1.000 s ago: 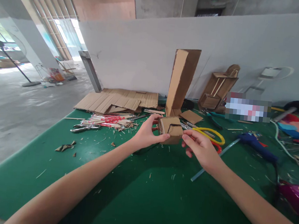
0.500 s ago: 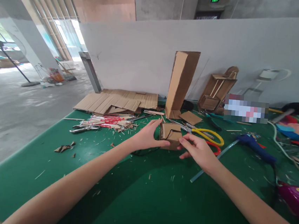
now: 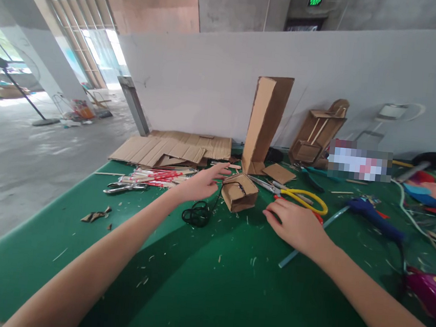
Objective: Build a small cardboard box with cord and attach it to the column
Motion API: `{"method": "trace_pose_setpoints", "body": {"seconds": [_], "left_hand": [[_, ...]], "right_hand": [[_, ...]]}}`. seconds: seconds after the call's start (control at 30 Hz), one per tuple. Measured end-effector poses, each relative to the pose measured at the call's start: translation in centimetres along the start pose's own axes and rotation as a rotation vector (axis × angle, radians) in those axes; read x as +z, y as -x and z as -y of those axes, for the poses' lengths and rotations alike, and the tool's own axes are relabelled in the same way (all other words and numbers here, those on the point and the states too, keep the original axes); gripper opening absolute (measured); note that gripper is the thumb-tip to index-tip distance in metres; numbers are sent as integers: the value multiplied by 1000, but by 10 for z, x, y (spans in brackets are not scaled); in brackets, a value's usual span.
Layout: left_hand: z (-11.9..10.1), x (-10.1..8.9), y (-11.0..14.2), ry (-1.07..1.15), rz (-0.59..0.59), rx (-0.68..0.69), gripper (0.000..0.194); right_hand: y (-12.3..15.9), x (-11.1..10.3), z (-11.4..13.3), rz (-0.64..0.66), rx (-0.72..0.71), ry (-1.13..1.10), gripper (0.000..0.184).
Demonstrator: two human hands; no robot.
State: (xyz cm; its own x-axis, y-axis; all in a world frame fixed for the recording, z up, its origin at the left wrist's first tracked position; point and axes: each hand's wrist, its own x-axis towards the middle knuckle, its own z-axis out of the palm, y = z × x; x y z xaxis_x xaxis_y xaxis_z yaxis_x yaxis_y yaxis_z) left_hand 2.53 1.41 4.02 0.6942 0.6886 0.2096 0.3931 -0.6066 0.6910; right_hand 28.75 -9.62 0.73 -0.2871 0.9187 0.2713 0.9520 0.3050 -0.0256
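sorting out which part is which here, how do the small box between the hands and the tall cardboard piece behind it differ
The small box is squat, while the tall piece is long, narrow and upright.
A black cord runs across the small box's top; none shows on the tall piece.
Both are brown cardboard and rest on the green table.

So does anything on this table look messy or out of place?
Yes, mildly: pale shavings and a crumpled brown scrap litter the green tabletop, and black cord lies in a loose tangle beside the small cardboard box, rather than neatly wound.
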Motion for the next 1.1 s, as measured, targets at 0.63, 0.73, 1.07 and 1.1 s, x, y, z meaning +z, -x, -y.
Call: {"method": "trace_pose_setpoints", "body": {"seconds": [0.63, 0.73, 1.07, 1.1], "left_hand": [[58, -9, -1, -873, -172, -399, 25], [58, -14, -1, -862, -152, -415, 26], [61, -44, 7, -850, -214, -493, 26], [61, -44, 7, -836, -221, -485, 26]], "right_hand": [[-9, 23, -55, -44, 166, 242, 36], [-10, 24, -60, -52, 172, 234, 37], [-4, 20, -50, -46, 112, 258, 38], [-4, 19, -48, -50, 107, 255, 37]]}}
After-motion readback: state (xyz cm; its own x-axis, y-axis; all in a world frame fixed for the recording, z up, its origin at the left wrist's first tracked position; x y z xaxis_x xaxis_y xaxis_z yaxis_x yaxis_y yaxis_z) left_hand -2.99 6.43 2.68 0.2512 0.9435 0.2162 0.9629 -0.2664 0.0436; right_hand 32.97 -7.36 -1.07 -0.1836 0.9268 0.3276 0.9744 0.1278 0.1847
